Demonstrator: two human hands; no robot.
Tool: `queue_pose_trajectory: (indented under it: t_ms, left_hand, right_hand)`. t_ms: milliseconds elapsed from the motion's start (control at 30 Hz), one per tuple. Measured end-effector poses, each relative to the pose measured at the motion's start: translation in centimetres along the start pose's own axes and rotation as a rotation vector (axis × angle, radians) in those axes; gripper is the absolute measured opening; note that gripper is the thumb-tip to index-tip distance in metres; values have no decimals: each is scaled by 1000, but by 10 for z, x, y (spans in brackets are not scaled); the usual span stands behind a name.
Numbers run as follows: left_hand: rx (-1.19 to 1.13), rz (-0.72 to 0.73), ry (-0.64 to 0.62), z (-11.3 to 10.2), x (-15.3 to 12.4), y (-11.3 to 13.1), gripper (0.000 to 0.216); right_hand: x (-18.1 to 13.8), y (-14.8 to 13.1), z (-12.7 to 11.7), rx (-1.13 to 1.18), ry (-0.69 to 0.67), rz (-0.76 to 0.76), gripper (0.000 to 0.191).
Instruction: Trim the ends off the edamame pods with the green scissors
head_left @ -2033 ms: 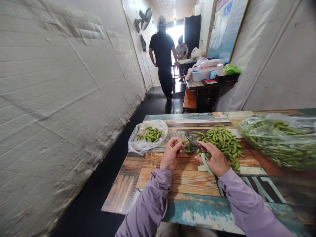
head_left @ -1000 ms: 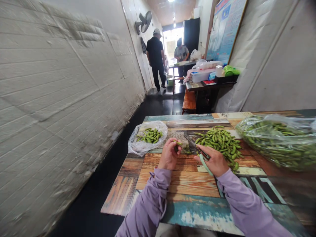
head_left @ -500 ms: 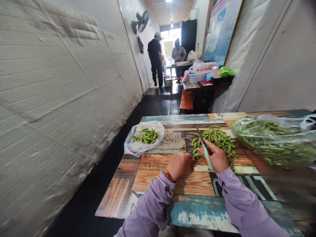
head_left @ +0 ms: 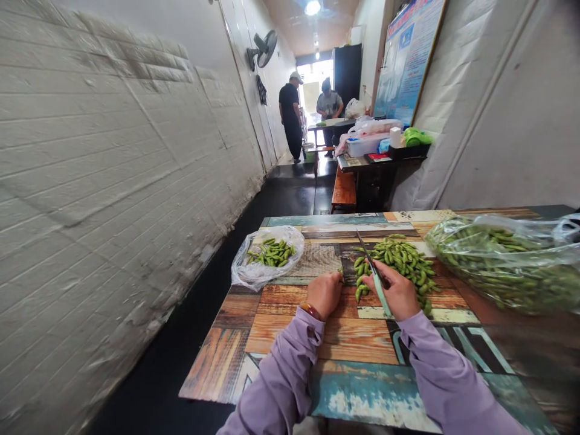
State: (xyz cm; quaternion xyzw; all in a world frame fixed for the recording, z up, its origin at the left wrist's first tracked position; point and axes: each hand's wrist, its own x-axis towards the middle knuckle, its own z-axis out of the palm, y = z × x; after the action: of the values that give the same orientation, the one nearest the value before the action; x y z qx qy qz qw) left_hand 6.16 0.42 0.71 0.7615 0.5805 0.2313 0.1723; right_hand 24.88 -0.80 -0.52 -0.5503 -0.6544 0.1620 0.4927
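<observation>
My right hand grips scissors with pale green handles, their dark blades pointing away from me over the left side of a loose pile of green soybean pods. Closed and resting on the patterned table, my left hand lies just left of the pile; whatever its fingers hold is hidden. Small green scraps lie by its fingertips. To the left, a white plastic bag lies spread with a smaller heap of pods on it.
A large clear bag full of pods stands at the table's right. A white wall runs along the left. Beyond are a bench, a side table with boxes, and two people farther back.
My left hand has moved slightly left, away from the pod pile. My right hand keeps the scissors in nearly the same place. The view has shifted a little.
</observation>
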Motion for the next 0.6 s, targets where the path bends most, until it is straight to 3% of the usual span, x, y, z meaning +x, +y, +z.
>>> queue_pose_trajectory:
  t_ms: [167, 300, 400, 600]
  left_hand:
    - [-219, -4, 145, -2, 6, -14, 12]
    - [-163, -48, 214, -5, 7, -17, 25]
    - [-78, 17, 166, -4, 3, -4, 20]
    - [188, 66, -83, 11, -9, 34, 20]
  right_hand:
    - [0, 1, 0, 27, -10, 47, 51]
    - [1, 0, 0, 33, 7, 57, 51]
    - [1, -2, -2, 56, 25, 68, 51]
    - [3, -5, -3, 84, 20, 108, 53]
